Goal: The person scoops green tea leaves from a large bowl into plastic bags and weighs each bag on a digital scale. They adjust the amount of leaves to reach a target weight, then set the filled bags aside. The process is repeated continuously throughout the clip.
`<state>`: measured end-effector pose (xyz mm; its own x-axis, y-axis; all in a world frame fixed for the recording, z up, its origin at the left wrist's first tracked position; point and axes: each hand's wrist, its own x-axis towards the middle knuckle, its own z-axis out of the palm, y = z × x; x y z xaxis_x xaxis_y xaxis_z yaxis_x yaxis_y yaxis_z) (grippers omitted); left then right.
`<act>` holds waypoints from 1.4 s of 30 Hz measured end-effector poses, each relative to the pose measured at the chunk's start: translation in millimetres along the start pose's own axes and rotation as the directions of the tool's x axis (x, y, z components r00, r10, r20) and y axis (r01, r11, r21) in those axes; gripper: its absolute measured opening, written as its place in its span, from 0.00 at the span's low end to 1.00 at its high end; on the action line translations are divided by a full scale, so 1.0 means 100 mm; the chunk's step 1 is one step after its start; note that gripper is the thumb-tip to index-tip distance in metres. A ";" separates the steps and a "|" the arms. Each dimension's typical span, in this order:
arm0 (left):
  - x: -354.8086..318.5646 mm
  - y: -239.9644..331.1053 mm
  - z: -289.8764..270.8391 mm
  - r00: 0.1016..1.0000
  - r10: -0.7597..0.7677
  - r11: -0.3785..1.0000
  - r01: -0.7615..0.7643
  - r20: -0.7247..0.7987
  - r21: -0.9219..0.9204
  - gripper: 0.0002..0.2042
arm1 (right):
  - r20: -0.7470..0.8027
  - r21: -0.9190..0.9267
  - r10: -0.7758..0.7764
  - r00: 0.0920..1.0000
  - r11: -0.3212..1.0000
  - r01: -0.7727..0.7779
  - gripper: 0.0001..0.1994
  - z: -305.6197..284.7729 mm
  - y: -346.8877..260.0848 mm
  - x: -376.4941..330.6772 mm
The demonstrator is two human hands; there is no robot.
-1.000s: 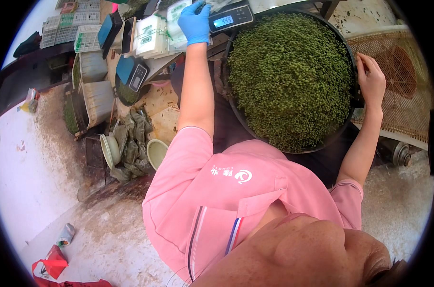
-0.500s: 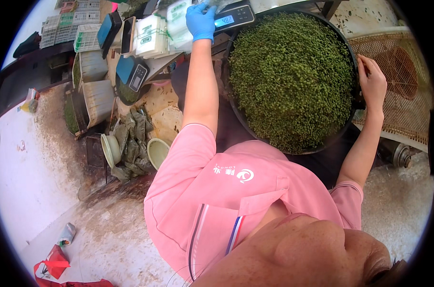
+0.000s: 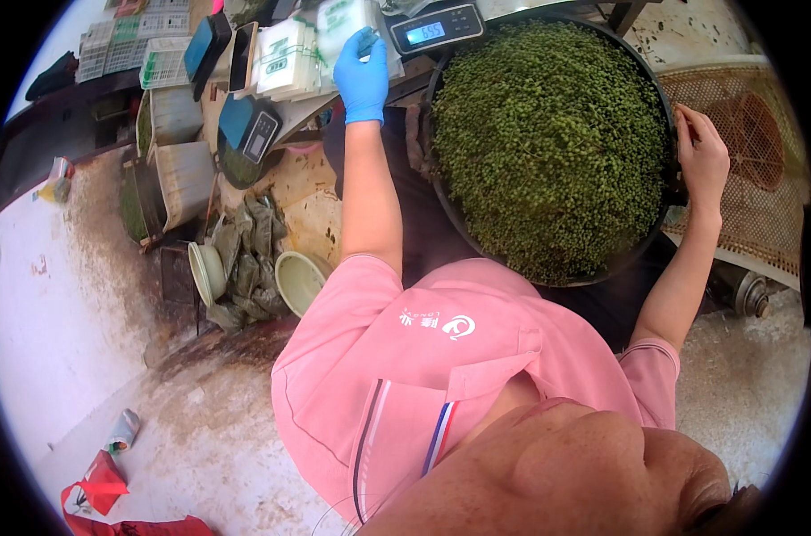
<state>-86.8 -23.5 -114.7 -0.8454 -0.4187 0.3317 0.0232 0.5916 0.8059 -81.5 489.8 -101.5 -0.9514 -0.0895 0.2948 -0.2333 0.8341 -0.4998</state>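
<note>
My left hand [image 3: 363, 79], in a blue glove, is over stacked white plastic bags [image 3: 341, 20] with green print. Its thumb and fingertips are drawn together in a pinch; whatever lies between them is too small to make out. To its right is a black digital scale [image 3: 437, 31] with a lit display, partly cut off by the upper edge. My bare right hand [image 3: 702, 159] is beside the right rim of a large black round pan [image 3: 441, 192]. Its fingers are closed, and their contents cannot be seen. Small round green berries or buds [image 3: 548, 147] are heaped in the pan.
A woven tray [image 3: 736, 214] is at the right. Left of the bags are a phone-like device [image 3: 243, 58] and another blue-topped scale [image 3: 249, 127]. Pale bowls [image 3: 300, 281] and dark crumpled sacking [image 3: 249, 259] are below. A red bag [image 3: 106, 482] lies lower left.
My left hand has drawn back toward me, away from the scale's side and over the bags' near edge. The scale's reading has changed. My right hand remains near the pan rim.
</note>
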 end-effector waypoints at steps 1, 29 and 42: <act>0.00 -0.02 -0.02 1.000 -0.004 1.000 0.004 0.002 -0.005 0.16 | 0.001 0.001 0.012 1.000 1.000 -0.012 0.09 0.00 0.01 0.00; 0.59 -0.46 0.41 0.977 0.212 0.977 -0.212 0.009 0.035 0.09 | 0.001 -0.007 -0.029 1.000 1.000 0.029 0.09 -0.01 0.04 -0.01; -0.13 0.18 0.22 0.970 -0.228 0.820 0.239 0.087 -0.520 0.08 | 0.016 -0.008 -0.044 0.999 0.999 0.044 0.10 0.00 0.08 -0.02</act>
<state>-86.9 7.6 -115.1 -0.8716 -0.4808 0.0956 0.0943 0.0270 0.9952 -81.8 496.9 -106.3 -0.9434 -0.1344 0.3033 -0.2731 0.8336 -0.4802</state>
